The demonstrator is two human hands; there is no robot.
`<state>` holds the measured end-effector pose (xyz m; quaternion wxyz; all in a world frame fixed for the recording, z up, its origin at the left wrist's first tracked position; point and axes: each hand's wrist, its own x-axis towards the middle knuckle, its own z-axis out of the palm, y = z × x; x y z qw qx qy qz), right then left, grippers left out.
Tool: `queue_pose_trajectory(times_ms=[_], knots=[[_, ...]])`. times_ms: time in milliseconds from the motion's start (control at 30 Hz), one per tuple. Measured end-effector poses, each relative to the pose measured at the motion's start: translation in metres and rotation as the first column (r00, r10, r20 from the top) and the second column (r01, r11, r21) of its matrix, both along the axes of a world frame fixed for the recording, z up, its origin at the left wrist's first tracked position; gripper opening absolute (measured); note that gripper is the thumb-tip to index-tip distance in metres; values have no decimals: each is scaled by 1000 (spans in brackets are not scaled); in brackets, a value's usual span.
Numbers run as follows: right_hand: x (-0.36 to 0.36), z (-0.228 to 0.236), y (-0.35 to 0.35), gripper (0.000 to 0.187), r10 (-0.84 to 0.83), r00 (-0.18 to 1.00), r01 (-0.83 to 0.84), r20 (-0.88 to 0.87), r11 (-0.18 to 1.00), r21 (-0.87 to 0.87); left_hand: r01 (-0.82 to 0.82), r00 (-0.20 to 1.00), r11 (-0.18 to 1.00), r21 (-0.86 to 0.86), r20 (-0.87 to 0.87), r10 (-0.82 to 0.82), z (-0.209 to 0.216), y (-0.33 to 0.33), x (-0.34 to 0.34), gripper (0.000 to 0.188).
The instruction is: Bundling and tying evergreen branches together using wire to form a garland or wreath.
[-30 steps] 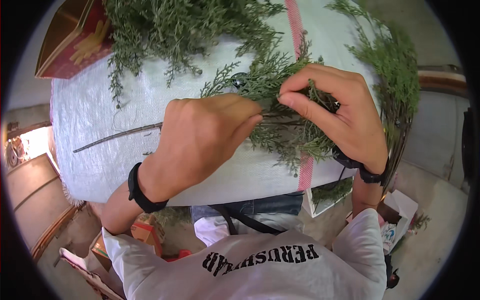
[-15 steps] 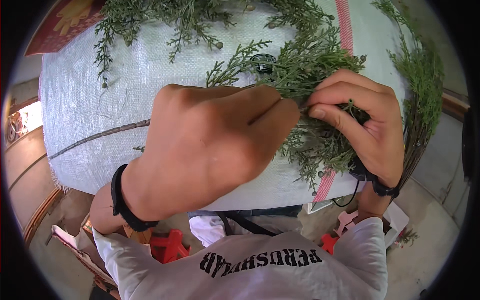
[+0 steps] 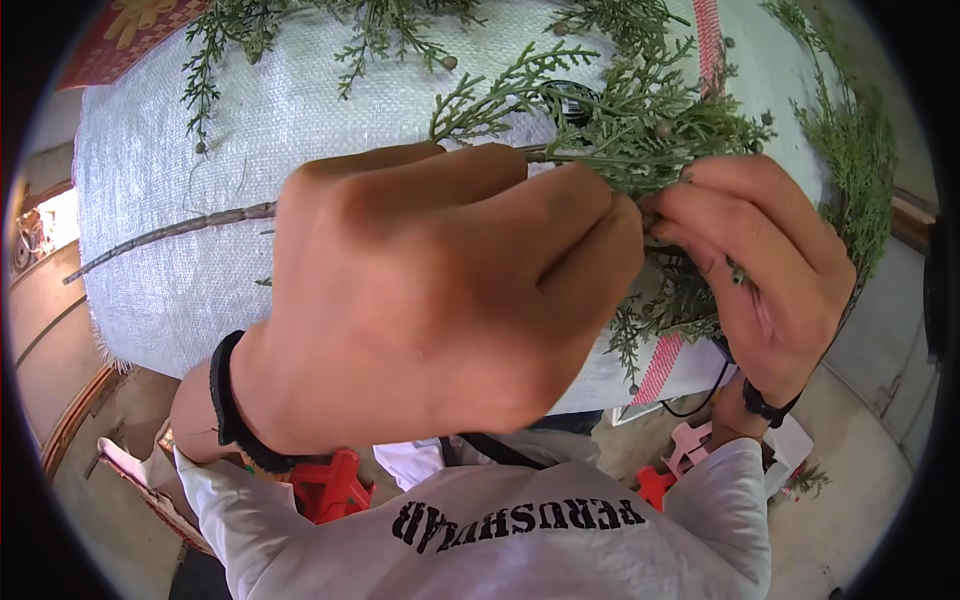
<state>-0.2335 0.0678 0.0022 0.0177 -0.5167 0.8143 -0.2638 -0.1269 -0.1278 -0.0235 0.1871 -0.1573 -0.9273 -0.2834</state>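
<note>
My left hand [image 3: 440,300], closed with its back turned up, grips an evergreen branch; its long brown stem [image 3: 170,236] sticks out to the left. Scaly green foliage [image 3: 690,125] with small round cones spreads past my fingers on the right. My right hand [image 3: 765,265] is pinched around an evergreen sprig, its fingertips meeting those of the left. A small green stem end [image 3: 738,273] pokes out between the right fingers. What exactly the fingertips press together is hidden. A round black object [image 3: 572,102] lies partly under the foliage.
Everything rests on a bulging white woven sack [image 3: 140,165] with a red stripe [image 3: 658,370]. More cut sprigs [image 3: 385,50] lie along its far side, and a bundle of branches [image 3: 855,180] at the right. A red box [image 3: 135,35] stands far left; a red stool [image 3: 335,485] is below.
Both hands have shifted to the right, the left also appearing larger. The brown stem has moved up and left at its end, and the right fingers have closed in more over the sprig.
</note>
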Motion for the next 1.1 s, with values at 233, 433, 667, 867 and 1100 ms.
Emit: queue_pose_trajectory(times_ms=[233, 433, 667, 867, 1100], knots=[[-3, -6, -1, 24, 90, 993, -93, -76, 995, -34, 22, 999, 997, -80, 30, -19, 2, -1, 3, 35], [-1, -2, 3, 24, 114, 984, -113, -139, 993, 13, 26, 999, 995, -98, 40, -22, 4, 3, 4, 35], [0, -6, 6, 28, 172, 957, -171, -236, 985, 25, 46, 999, 992, -117, 15, -44, 1, 0, 3, 34], [2, -2, 2, 26, 131, 984, -116, -121, 985, 129, 53, 997, 987, -149, 67, -44, 1, 3, 4, 33], [-1, -2, 2, 26, 158, 987, -149, -39, 975, 166, 66, 990, 989, -130, 131, -49, 2, 3, 6, 33]])
